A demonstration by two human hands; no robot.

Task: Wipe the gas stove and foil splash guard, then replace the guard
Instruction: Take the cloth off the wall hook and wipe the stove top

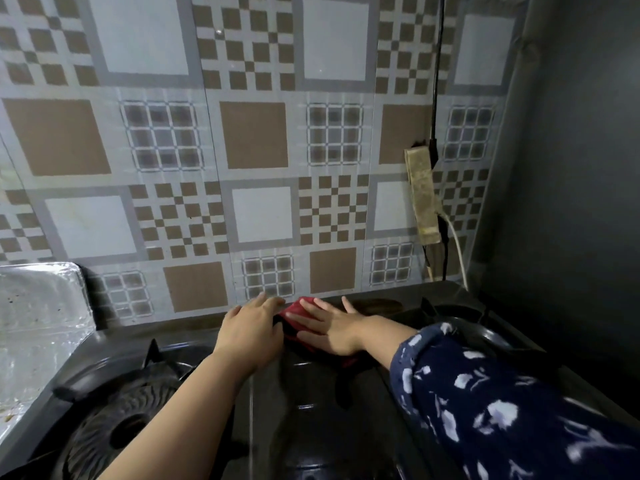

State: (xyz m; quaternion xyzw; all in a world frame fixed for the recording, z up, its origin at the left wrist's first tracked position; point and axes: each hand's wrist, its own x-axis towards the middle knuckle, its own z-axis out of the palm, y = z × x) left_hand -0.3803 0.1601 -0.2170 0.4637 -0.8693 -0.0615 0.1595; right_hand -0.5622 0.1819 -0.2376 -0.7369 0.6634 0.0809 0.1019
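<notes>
A black two-burner gas stove (311, 410) fills the lower half of the head view. A red cloth (298, 315) lies on its back middle, near the tiled wall. My right hand (329, 327) lies flat on the cloth with fingers spread, pressing it to the stove top. My left hand (251, 327) rests just left of the cloth, its fingertips at the stove's back edge and touching the cloth's left side. The foil splash guard (38, 323) stands along the stove's left side, shiny and spotted with grime.
The left burner grate (117, 420) sits near my left forearm; the right burner (460, 327) is partly hidden by my patterned sleeve. A grimy power strip (423, 195) with cables hangs on the tiled wall at right. A dark wall closes the right side.
</notes>
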